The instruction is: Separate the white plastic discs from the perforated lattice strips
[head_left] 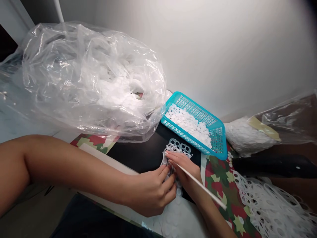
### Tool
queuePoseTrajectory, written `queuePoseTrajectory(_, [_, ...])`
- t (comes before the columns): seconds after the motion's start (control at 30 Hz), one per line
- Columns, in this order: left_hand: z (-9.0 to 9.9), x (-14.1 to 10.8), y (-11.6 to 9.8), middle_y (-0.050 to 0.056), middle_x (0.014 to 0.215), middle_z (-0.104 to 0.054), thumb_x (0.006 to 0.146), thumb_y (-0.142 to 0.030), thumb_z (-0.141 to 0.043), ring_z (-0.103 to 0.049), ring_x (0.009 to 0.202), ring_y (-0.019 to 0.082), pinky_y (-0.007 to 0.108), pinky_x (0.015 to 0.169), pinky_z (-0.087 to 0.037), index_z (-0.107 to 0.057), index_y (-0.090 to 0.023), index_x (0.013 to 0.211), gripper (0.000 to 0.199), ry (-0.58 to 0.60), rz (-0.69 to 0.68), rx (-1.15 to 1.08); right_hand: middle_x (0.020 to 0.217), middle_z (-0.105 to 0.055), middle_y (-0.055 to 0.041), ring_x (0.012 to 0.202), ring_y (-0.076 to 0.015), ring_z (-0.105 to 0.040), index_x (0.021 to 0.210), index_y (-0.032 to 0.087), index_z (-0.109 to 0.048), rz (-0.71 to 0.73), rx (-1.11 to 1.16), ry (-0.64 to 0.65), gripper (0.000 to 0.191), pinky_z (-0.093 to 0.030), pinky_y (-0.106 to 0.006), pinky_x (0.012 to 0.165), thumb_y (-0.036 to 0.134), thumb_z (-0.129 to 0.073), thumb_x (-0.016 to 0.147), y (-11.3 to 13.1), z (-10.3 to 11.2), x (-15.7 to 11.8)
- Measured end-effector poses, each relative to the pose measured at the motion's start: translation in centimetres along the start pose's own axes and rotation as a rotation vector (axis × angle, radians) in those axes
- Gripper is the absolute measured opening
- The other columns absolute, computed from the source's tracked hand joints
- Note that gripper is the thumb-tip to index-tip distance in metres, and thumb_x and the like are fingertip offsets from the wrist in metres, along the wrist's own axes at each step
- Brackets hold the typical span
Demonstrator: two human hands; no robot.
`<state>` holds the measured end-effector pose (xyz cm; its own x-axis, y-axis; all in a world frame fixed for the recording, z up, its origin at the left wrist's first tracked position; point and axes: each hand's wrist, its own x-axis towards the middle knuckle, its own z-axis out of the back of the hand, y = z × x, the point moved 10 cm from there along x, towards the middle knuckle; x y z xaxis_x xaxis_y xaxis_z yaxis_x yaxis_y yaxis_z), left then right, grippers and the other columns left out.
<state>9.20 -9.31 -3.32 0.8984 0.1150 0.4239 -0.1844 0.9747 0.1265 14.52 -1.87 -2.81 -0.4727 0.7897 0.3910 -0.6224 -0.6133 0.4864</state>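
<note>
My left hand [156, 190] is closed, its fingertips pinching the edge of a white plastic sheet of round discs [164, 161] over a black mat [141, 148]. Against it, on the right, my right hand [187, 170] is closed round a thin white stick [205, 191], which slants down toward the lower right. Its fingertips also rest near the disc sheet. Just beyond the fingers lie punched-out sheet pieces with round holes [178, 145]. My fingers partly hide where they meet the sheet.
A turquoise basket [195, 102] of small white discs [188, 124] stands behind the hands. A large clear plastic bag [94, 72] bulges at left. At right are a filled bag [250, 135], a black handle-like object [272, 166] and a pile of holed scrap [269, 205].
</note>
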Motion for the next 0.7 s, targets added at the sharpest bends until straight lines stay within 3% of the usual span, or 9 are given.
queuePoseTrajectory(0.3, [-0.4,-0.2,-0.1,0.027,0.119,-0.059,0.081,-0.032,-0.046,-0.060,0.106,0.039,0.053,0.090,-0.046,-0.057,-0.002,0.116,0.047,0.018,0.000,0.010,0.106,-0.071,-0.0027,0.098,-0.0161,-0.066,0.109,0.023,-0.065,-0.200,0.134,-0.046,0.024,-0.052,-0.029,0.089,0.018,-0.048,0.094,-2.0,0.3,0.3])
queuePoseTrajectory(0.7, [-0.4,-0.1,-0.1,0.025,0.118,-0.060,0.083,-0.032,-0.044,-0.059,0.108,0.038,0.054,0.092,-0.045,-0.057,-0.001,0.117,0.048,0.019,-0.005,0.032,0.109,-0.070,-0.0062,0.100,-0.0178,-0.066,0.113,0.021,-0.063,-0.113,-0.049,-0.199,0.028,-0.053,-0.033,0.092,0.011,-0.046,0.093,-0.3,1.1,-0.1])
